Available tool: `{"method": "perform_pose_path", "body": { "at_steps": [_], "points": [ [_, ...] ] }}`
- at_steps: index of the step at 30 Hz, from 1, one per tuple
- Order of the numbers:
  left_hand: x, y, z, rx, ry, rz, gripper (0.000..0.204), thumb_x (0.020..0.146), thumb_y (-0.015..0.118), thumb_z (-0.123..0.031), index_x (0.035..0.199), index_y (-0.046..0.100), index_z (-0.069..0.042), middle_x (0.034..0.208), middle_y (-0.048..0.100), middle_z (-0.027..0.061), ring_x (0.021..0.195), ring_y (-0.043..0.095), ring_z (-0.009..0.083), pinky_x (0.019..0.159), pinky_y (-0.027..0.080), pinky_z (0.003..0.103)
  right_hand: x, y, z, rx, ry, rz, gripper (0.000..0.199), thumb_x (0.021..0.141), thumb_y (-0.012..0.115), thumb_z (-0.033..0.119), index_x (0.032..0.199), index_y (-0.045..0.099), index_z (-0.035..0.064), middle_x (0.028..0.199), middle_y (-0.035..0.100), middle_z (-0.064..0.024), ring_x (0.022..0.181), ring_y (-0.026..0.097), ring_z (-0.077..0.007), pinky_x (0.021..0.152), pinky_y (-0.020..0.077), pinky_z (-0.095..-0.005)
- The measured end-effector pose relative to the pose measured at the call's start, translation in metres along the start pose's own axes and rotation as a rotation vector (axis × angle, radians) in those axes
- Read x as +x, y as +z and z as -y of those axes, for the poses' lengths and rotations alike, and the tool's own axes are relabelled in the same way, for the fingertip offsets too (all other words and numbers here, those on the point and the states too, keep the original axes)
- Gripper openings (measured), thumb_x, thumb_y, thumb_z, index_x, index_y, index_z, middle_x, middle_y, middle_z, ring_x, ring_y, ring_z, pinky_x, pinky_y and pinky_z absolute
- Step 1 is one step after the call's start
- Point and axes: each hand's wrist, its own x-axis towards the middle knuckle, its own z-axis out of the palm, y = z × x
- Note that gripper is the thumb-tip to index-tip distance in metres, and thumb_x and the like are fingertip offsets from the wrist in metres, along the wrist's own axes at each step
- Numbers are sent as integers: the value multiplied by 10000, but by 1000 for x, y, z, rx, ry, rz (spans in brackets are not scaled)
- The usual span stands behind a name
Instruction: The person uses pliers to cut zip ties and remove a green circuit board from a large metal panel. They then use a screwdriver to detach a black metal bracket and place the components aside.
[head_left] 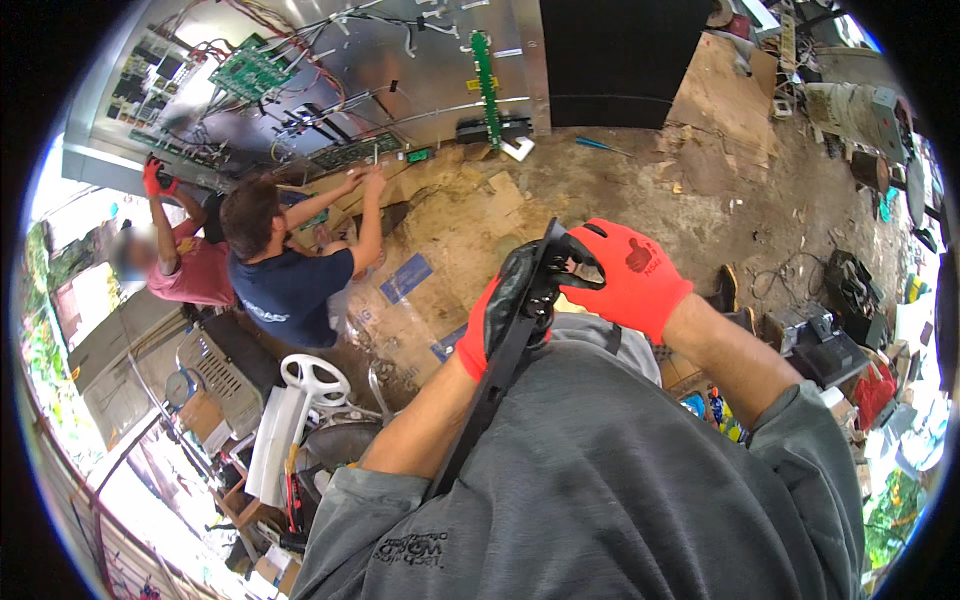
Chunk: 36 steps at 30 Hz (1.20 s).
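Observation:
A long, narrow black bar point(492, 388) slants across in front of my chest, its lower end close to my left elbow. My left hand point(503, 308), in a red glove with a black palm, is wrapped round the upper part of the bar. At the bar's top end, my right hand point(628, 272) in a matching glove has its fingers curled and pressed against it. Dark glove palms hide the exact grip and anything small between the fingertips.
To the left, a person in a dark blue shirt point(285, 275) and another in pink point(198, 262) work at a large metal panel point(425, 80) with green circuit boards and wires. A white steering wheel point(315, 380) stands lower left. A blue-handled tool point(603, 146) and cardboard point(725, 95) lie on the floor.

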Motion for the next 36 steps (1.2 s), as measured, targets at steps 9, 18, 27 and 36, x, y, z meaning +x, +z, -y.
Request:
{"method": "perform_pose_path", "body": {
  "at_steps": [9,18,27,36],
  "points": [
    [8,-2,-2,144,17,-12,412,992,434,-277,1363,418,-98,786,568,42,552,524,103,439,393,236,-3,2,16,195,148,-145,393,762,712,248,1081,588,55,1033,588,-141,957,601,-325,808,492,-391],
    [11,-8,0,-16,-48,15,412,956,498,-264,1326,457,-88,811,569,11,606,538,104,506,431,231,0,25,17,232,291,-205,430,740,728,258,1089,583,51,1082,597,-152,993,601,-330,831,489,-400],
    [12,-1,21,248,19,-183,429,938,472,-519,1136,576,-153,687,571,36,450,517,156,370,406,286,3,23,3,308,273,-142,373,697,748,226,988,620,31,963,642,-167,931,618,-332,807,491,-379],
    [17,-13,34,-62,-113,-112,308,997,426,-393,1181,559,-185,763,542,-46,557,442,61,450,343,215,-2,50,0,463,172,-249,210,756,677,40,944,599,-12,852,627,-58,810,584,-124,729,474,-272]
  ]
}}
